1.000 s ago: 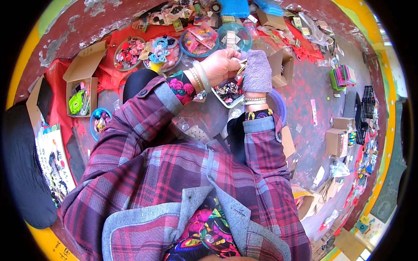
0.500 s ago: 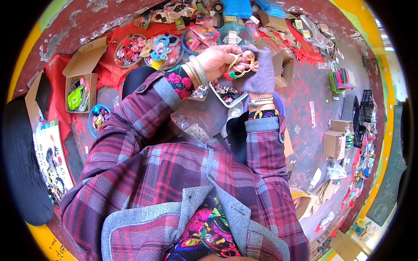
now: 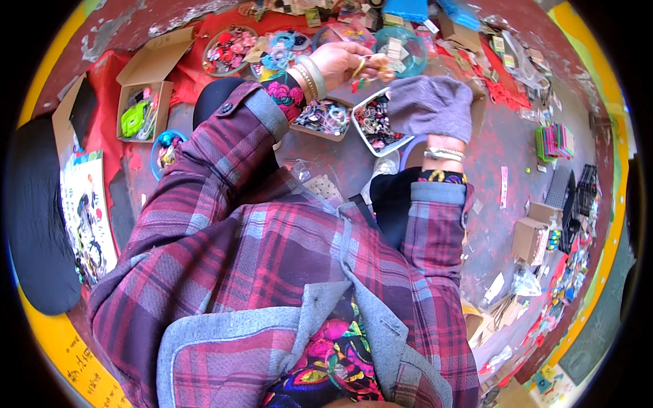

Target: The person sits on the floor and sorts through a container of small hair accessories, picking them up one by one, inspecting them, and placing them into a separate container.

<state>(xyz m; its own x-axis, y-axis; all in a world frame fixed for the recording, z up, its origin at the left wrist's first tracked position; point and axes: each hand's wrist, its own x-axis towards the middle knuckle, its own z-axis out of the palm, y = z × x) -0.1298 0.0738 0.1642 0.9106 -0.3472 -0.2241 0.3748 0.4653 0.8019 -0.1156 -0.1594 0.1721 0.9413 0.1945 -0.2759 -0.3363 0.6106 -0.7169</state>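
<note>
My left hand (image 3: 338, 62) is closed on several elastic hair ties (image 3: 360, 66), mostly yellowish, with small red and green ornaments hanging below the fingers. They are slightly blurred. To its right, my right hand is covered by a fuzzy grey-purple cloth (image 3: 432, 105), possibly a glove, down to the wrist. Its fingers are hidden, so their pose does not show. The two hands are apart. Below them stand a white tray of small mixed hair accessories (image 3: 378, 122) and a cardboard box of similar pieces (image 3: 325, 117).
Beyond my hands are a teal basin (image 3: 401, 54) with white cards and a round tub of red and pink pieces (image 3: 230, 51). An open cardboard box (image 3: 144, 112) holds something bright green at left. Pink and green baskets (image 3: 554, 141) stand at right.
My hands have separated. The left keeps the hair ties and has moved slightly up and right; the cloth-covered right hand has moved right and down, its fingers no longer visible.
</note>
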